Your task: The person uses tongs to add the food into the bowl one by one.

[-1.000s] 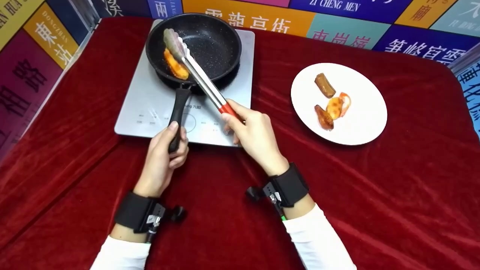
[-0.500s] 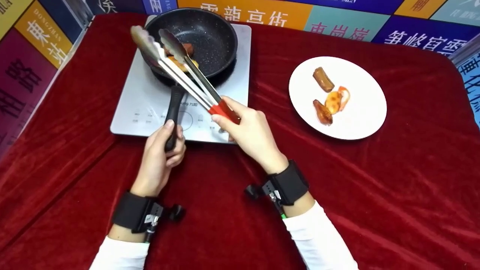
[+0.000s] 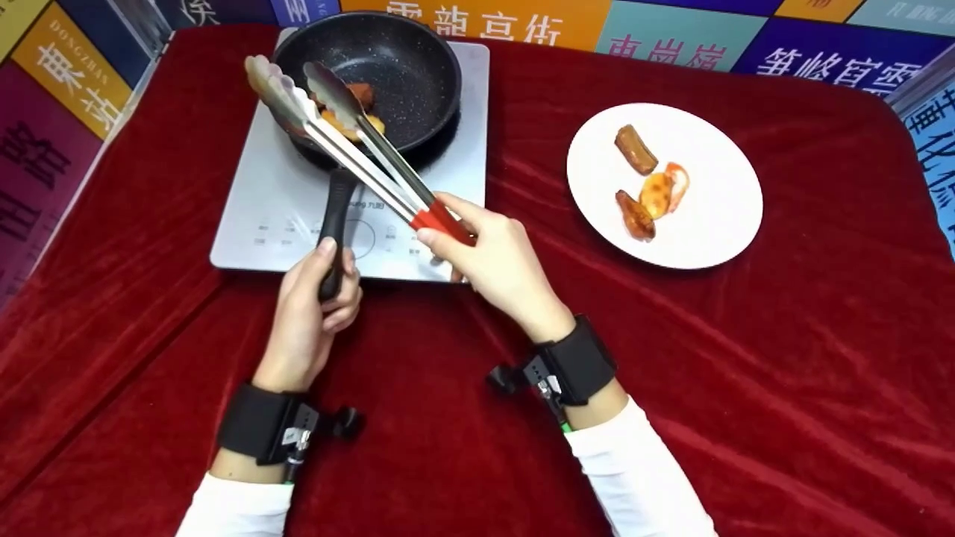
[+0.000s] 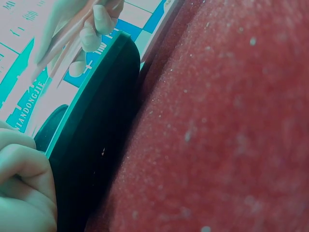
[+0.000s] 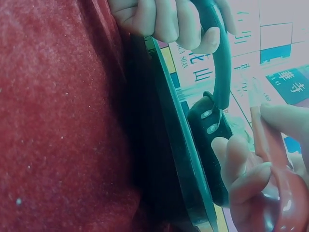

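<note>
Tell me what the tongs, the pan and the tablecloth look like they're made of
Tongs: polished metal, probably steel, given the bright glints; their red grips could be plastic or silicone.
Pan: black, speckled coating that looks nonstick, likely over metal, which doesn't show.
Tablecloth: red fabric, perhaps velvet, from its soft sheen and creases.

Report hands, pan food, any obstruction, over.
Left hand grips black pan handle. Right hand holds red-handled metal tongs, spread open. Yellow and brown food in round black pan, partly hidden by tongs.
</note>
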Available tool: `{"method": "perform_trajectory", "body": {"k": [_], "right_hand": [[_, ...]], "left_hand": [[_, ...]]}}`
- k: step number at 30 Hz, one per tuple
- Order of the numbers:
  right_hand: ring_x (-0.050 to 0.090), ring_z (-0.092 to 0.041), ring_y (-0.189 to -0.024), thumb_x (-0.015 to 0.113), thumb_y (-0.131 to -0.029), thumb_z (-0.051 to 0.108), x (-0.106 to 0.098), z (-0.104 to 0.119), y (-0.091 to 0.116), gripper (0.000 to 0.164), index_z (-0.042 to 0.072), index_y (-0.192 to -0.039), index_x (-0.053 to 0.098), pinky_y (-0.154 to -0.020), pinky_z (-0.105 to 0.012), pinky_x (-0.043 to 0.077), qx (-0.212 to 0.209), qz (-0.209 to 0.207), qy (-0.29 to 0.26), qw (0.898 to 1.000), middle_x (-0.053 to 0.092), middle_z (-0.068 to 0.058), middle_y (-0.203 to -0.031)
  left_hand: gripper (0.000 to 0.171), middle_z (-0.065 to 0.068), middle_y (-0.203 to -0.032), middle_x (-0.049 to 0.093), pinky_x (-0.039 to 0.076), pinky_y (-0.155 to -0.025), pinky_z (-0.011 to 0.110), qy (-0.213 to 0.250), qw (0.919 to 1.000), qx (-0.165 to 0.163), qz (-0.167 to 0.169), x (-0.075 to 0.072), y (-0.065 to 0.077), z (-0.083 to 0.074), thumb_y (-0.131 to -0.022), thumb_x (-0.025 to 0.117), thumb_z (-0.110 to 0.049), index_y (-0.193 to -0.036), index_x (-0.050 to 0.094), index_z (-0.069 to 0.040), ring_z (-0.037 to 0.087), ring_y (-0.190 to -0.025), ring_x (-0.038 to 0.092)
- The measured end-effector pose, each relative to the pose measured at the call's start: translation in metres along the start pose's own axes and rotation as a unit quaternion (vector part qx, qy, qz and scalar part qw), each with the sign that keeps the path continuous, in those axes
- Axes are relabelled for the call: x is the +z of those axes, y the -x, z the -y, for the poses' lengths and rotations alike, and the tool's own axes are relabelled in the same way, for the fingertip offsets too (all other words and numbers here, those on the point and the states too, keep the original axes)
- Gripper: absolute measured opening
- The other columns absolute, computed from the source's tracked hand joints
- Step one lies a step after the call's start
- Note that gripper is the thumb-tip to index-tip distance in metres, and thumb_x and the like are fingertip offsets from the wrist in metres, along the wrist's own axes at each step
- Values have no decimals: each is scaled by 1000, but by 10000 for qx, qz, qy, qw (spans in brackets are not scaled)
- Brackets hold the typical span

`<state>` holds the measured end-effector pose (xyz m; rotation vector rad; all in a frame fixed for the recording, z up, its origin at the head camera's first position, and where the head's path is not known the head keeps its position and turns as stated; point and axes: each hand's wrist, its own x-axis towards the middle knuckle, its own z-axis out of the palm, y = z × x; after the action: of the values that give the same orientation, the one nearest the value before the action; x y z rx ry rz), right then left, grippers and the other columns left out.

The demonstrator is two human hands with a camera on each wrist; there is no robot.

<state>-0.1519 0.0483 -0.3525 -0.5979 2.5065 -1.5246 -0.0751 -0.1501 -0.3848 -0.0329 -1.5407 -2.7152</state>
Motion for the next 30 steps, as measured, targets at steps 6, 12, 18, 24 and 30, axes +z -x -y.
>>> {"method": "perform_trajectory", "body": {"k": [6, 12, 18, 24, 30], "right_hand": [[57, -16, -50, 60, -79, 51, -3, -1, 1, 46, 35, -121, 52, -40, -33, 43, 65, 40, -18, 10000, 64, 5, -71], [57, -24, -51, 59, -78, 53, -7, -4, 4, 50, 34, -123, 50, -36, -32, 41, 190, 141, -219, 9995, 65, 2, -72], [57, -25, -51, 60, -78, 53, -10, -6, 9, 51, 32, -123, 51, -36, -33, 41, 247, 125, -217, 9994, 65, 1, -72], [57, -23, -51, 61, -77, 52, -13, -4, 13, 52, 31, -123, 51, -38, -31, 41, 256, 59, -108, 9996, 65, 1, -71], [56, -23, -52, 63, -82, 38, -24, 17, 25, 48, 21, -125, 52, -38, -27, 40, 261, -63, -106, 9996, 65, -7, -71]], "left_hand": [[33, 0, -50, 29, 12, -33, 23, 26, 10000, 27, 10, 1, -1, -1, -95, 43, -31, -82, 44, -1, 12, -38, 19], [32, 0, -49, 29, 11, -33, 23, 72, 10000, 42, 37, 1, -1, -2, -95, 42, -30, -81, 45, -1, 12, -38, 18], [32, 0, -49, 29, 12, -33, 23, 4, 10000, 19, 34, 0, 0, 0, -95, 42, -30, -81, 45, -2, 12, -38, 18], [32, 0, -49, 29, 12, -33, 24, -5, 10000, 40, 74, 0, -1, -1, -95, 42, -30, -82, 45, -1, 12, -38, 18], [32, 0, -49, 28, 12, -33, 23, 81, 10000, 33, 46, 1, 0, 3, -95, 42, -30, -82, 45, -1, 12, -38, 18]]}}
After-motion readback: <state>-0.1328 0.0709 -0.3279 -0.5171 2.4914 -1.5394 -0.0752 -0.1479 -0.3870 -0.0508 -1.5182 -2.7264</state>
